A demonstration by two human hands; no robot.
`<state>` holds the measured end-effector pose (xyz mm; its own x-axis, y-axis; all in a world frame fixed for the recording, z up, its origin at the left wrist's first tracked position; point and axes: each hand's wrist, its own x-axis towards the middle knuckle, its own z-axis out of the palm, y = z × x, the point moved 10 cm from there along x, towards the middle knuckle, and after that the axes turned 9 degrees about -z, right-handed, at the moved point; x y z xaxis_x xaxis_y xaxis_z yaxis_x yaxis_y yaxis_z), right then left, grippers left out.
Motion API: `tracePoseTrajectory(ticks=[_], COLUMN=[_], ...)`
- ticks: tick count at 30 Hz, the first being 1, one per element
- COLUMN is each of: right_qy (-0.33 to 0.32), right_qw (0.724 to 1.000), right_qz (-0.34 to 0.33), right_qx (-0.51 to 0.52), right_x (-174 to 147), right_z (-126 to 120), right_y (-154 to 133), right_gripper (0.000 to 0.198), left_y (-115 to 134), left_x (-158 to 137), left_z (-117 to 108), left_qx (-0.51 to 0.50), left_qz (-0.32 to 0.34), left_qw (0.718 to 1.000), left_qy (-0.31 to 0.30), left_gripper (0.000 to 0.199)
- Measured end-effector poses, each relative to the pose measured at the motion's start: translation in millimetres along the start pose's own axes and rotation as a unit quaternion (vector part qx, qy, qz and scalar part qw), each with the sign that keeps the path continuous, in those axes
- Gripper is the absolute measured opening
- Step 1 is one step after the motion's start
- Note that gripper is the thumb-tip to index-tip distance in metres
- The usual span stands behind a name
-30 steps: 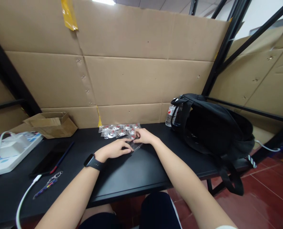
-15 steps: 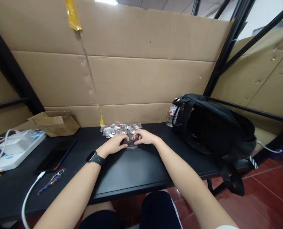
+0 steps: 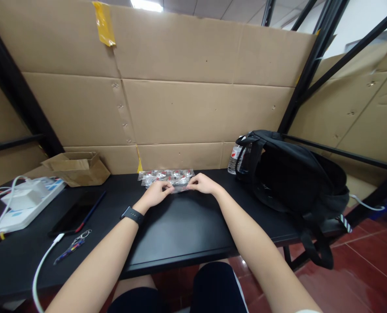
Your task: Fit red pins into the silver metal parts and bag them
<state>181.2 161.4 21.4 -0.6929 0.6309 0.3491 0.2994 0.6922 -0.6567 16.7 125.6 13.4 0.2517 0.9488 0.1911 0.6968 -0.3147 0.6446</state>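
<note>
Between my hands, just above the black table [image 3: 187, 234], is a clear plastic packet [image 3: 180, 189]; what lies inside it is hard to make out. Thumb and fingers of my left hand [image 3: 155, 193] pinch its left edge, a dark watch on that wrist. The right edge is pinched by my right hand [image 3: 204, 184]. Right behind, several clear packets with round silvery and red items [image 3: 161, 174] lie in rows against the cardboard, partly hidden by my hands.
On the left are a brown paper box [image 3: 79, 169], a white power strip [image 3: 38, 206], a dark phone [image 3: 76, 213] with a white cable, and a keychain [image 3: 72, 248]. A black backpack [image 3: 298, 174] and a water bottle [image 3: 234, 160] stand right. A cardboard wall [image 3: 180, 113] rises behind.
The packet has shifted slightly away from me, nearer the rows. My hands have moved apart to its two sides. The view has tilted slightly.
</note>
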Motion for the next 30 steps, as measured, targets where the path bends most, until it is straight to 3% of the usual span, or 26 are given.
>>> tracePoseTrajectory(ticks=[5,8,11,14,19,24,30], right_qy=[-0.006,0.009,-0.02,-0.043,-0.025,-0.052,-0.028], right_qw=[0.993,0.986,0.993,0.998,0.984,0.984,0.993], right_qz=[0.033,0.063,0.066,0.039,-0.038,-0.02,-0.005], right_qx=[0.117,0.154,0.096,-0.033,-0.17,-0.168,-0.118], right_x=[-1.5,-4.2,-4.7,-1.9,2.1,1.5,2.1], right_z=[9.1,11.7,17.9,18.6,14.6,18.0,9.9], right_y=[11.0,22.1,25.1,17.2,-11.4,-12.0,-5.8], right_gripper=[0.021,0.047,0.056,0.037,0.04,0.03,0.026], left_y=[-16.7,-13.8,-3.9,2.3,8.7,14.4,10.8], left_x=[1.6,-2.0,-4.8,-5.6,-7.8,-10.0,-6.3], left_z=[3.8,2.5,6.4,13.1,17.7,18.3,3.5], left_qx=[-0.049,-0.032,0.034,0.123,0.183,0.191,0.159], left_qz=[-0.057,-0.071,-0.066,-0.055,-0.02,0.004,-0.032], left_qw=[0.997,0.996,0.997,0.991,0.983,0.981,0.985], left_qy=[0.017,0.035,0.024,0.009,0.021,0.019,0.052], left_gripper=[0.034,0.051,0.046,0.028,0.034,0.034,0.024])
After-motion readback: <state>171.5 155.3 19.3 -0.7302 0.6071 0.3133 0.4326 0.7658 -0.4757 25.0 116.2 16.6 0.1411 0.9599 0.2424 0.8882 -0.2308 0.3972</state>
